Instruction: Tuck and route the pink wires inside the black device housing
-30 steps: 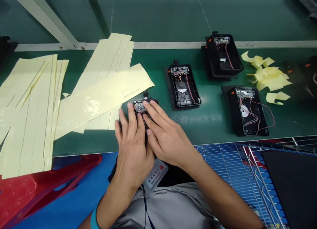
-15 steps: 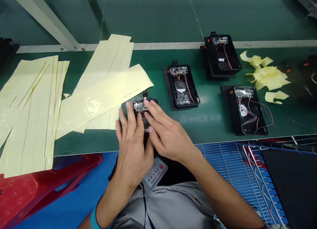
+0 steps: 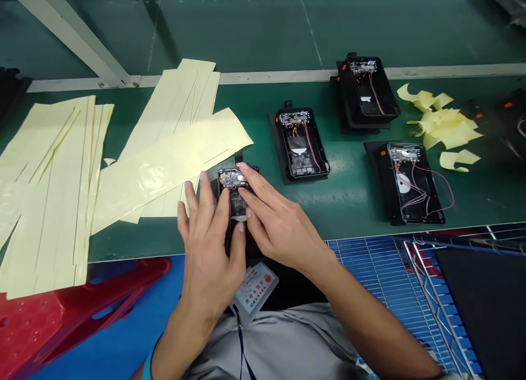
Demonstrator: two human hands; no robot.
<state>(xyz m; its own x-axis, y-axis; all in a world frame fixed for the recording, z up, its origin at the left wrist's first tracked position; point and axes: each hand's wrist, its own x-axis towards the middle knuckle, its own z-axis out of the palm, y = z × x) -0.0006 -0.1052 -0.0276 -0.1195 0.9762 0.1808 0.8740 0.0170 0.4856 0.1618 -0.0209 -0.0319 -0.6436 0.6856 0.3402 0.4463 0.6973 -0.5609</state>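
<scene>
An open black plastic case (image 3: 237,205) with a circuit board (image 3: 233,178) at its far end lies by the near edge of the green bench. Spread fingers of my left hand (image 3: 211,240) stretch along the case's left side; a fingertip touches near the board and the thumb lies by its near end. My right hand (image 3: 283,226) is closed about the right side, with fingertips on the board and just below it. These fingers hide the right wall. Inside the case shows a white half-round patch (image 3: 239,218).
Pale yellow sheets (image 3: 61,193) and a loose strip (image 3: 156,171) lie to the left. Similar wired cases stand at the right: one (image 3: 303,144) near, one (image 3: 370,92) behind, one (image 3: 411,185) beyond. Crumpled yellow scraps (image 3: 446,128) lie far right. A red stool (image 3: 49,325) stands below.
My left hand has shifted left and slightly down, its fingers lifting off the board, so more of the case's inside shows. My right hand stays nearly in place.
</scene>
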